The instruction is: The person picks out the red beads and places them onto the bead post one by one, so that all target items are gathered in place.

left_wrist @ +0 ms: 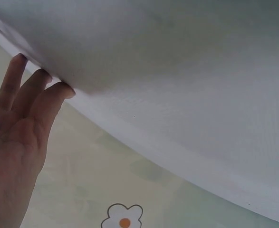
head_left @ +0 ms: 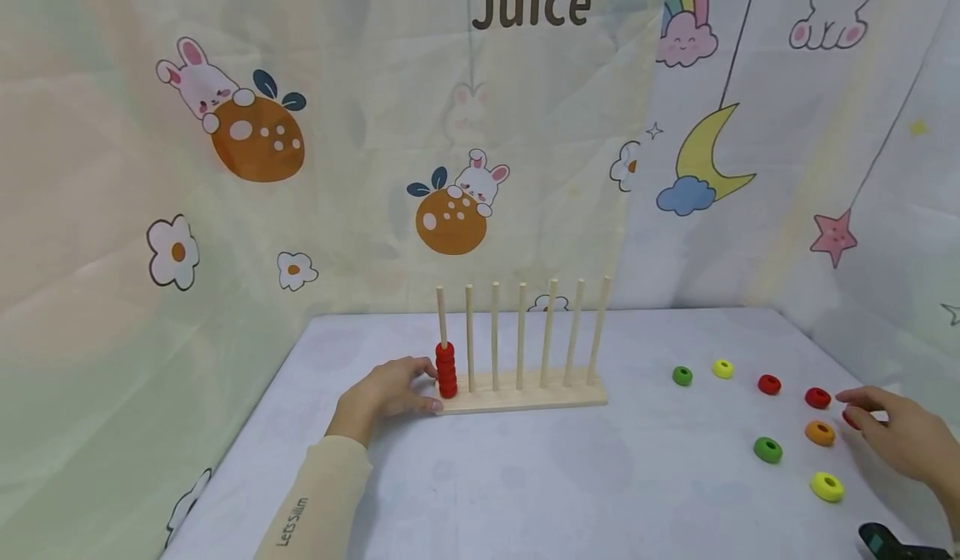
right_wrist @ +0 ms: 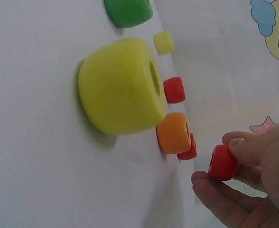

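Observation:
A wooden peg stand (head_left: 522, 397) stands on the table, its several upright rods in a row. Red beads (head_left: 446, 371) are stacked on its leftmost rod; the other rods are bare. My left hand (head_left: 392, 388) holds the left end of the base, with the thumb at the front corner and the fingers behind. In the left wrist view the fingertips (left_wrist: 65, 90) meet a pale surface, and the stand is out of sight. Over at the right, my right hand (head_left: 903, 435) pinches a red bead (right_wrist: 223, 163) between thumb and fingers, raised off the table.
Loose beads lie at the right: green (head_left: 682, 376), yellow (head_left: 723, 368), red (head_left: 768, 385), another red (head_left: 817, 397), orange (head_left: 820, 433), a nearer green (head_left: 768, 450) and a nearer yellow (head_left: 827, 487). A dark object (head_left: 896, 542) shows at the lower right. Printed curtains (head_left: 360, 168) hang behind the table.

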Available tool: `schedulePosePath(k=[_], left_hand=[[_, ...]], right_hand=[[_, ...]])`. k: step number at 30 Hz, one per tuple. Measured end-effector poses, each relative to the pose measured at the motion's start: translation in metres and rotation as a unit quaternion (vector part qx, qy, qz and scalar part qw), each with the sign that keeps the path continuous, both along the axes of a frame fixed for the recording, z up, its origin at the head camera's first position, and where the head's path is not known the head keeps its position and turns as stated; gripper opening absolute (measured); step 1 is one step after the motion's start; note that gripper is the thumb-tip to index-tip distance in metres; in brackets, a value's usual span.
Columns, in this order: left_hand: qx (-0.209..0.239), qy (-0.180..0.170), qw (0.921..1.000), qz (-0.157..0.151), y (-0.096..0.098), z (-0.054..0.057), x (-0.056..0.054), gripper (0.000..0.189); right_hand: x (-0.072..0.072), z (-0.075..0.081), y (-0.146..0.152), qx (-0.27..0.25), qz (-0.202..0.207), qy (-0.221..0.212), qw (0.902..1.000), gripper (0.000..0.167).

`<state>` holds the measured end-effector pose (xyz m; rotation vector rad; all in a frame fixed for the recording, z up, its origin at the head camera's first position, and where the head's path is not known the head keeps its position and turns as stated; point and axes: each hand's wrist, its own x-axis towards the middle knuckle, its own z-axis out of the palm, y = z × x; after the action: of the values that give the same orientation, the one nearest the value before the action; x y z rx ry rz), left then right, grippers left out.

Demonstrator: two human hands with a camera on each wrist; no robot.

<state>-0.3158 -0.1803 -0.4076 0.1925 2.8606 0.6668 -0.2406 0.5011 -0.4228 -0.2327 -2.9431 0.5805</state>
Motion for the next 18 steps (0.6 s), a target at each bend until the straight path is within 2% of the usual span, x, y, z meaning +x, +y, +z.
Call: schedulePosePath(k=[9, 15, 18], left_hand=[[0.002, 0.004, 0.9999, -0.010, 0.000, -0.001, 0.000, 0.048], [0.003, 0.001, 1.0000, -0.008, 0.000, 0.000, 0.000, 0.048], [0.001, 0.001, 1.0000, -0.003, -0.001, 0.001, 0.000, 0.049]], right_hand=[[-0.002, 0.029, -0.036, -0.021, 0.025, 0.050, 0.9982, 0.023], [-0.004, 0.043, -0.061, -0.019, 0.042, 0.077, 0.9960, 0.036], [-0.005, 0.048, -0.071, -0.020, 0.066, 0.082, 0.9943, 0.042]])
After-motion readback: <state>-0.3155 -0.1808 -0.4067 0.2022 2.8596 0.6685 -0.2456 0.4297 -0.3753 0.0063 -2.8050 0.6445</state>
